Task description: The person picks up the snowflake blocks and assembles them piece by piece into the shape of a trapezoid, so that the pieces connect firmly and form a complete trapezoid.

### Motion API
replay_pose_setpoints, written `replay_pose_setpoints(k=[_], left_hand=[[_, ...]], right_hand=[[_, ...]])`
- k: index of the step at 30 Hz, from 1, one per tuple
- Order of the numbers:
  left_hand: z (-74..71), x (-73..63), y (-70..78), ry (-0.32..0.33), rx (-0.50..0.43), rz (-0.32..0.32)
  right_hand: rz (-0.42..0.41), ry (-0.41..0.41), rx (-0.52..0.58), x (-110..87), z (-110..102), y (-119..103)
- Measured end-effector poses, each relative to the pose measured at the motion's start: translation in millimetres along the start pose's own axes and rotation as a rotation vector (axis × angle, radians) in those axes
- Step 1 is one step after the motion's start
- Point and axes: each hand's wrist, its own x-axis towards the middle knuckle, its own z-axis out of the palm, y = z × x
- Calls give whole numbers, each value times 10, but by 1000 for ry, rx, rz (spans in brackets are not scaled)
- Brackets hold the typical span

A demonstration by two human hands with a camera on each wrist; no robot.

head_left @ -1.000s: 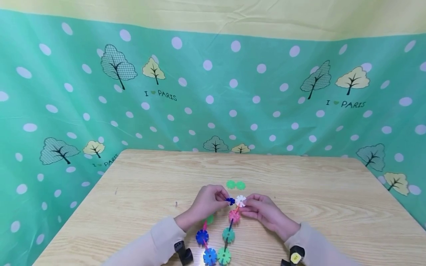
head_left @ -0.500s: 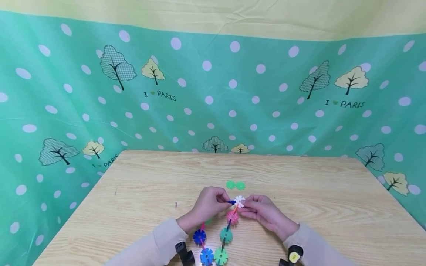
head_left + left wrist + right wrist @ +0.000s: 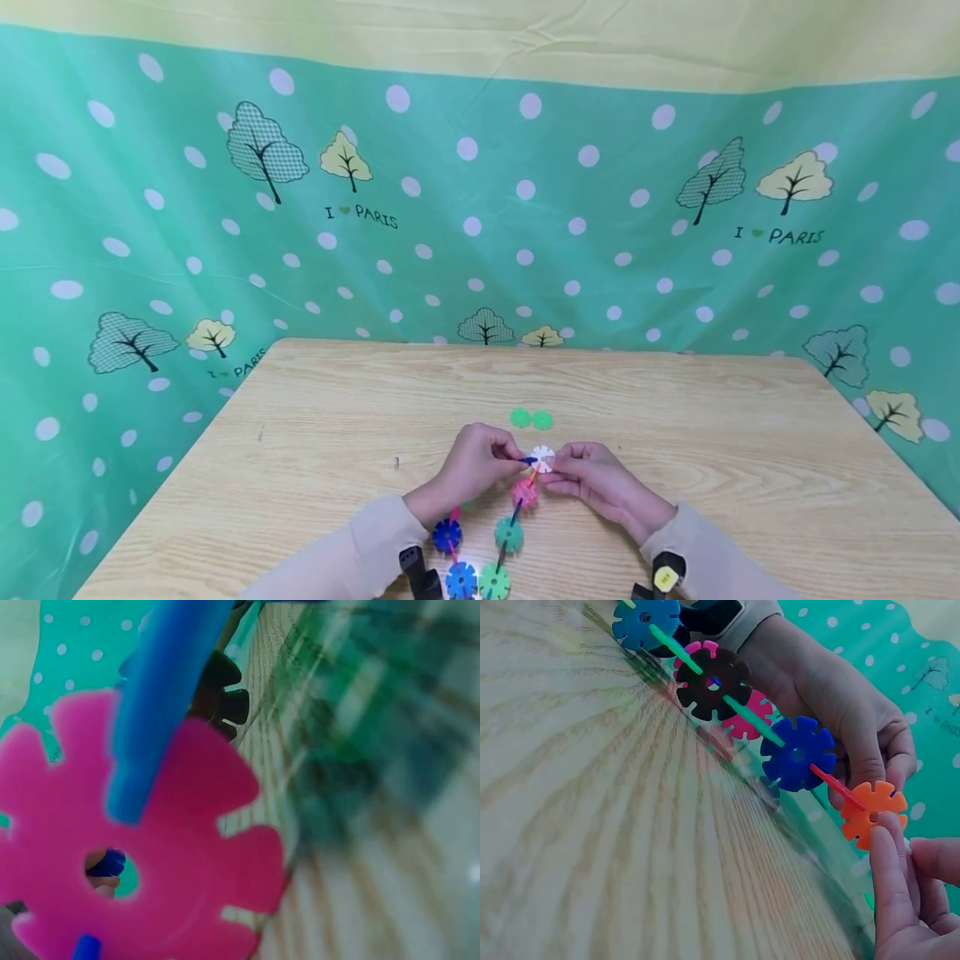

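My left hand [image 3: 480, 458] pinches a dark blue notched disc [image 3: 529, 460], seen nearly edge-on, against the rim of a white notched disc [image 3: 542, 458]. From the other side my right hand [image 3: 596, 483] holds the white disc between thumb and fingers. Below the white disc runs a chain of interlocked notched discs, with a pink disc [image 3: 525, 493] and a teal disc [image 3: 509, 534]. The right wrist view shows an orange disc [image 3: 873, 816] at the fingertips of both hands. A pink disc [image 3: 187, 855] fills much of the left wrist view.
Two light green discs [image 3: 531, 418] lie on the wooden table [image 3: 337, 400] beyond the hands. The chain bends back near the table's front, past a light green disc [image 3: 494, 581] and a blue disc [image 3: 461, 580]. A polka-dot cloth [image 3: 420, 208] hangs behind.
My left hand has moved slightly right and turned the dark blue disc from face-on to edge-on, bringing it against the white disc. The lower chain has shifted a little left.
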Motion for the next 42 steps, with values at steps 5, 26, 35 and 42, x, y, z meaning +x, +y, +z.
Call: replay_pose_setpoints(k=[5, 26, 35, 42], left_hand=[[-7, 12, 14, -15, 4, -17], [-319, 316, -20, -145, 31, -83], [-488, 625, -289, -205, -51, -161], [-434, 773, -441, -257, -44, -186]], right_hand=[[9, -44, -24, 2, -48, -1], [-9, -82, -174, 34, -251, -29], [8, -110, -147, 25, -257, -47], [27, -102, -149, 26, -229, -54]])
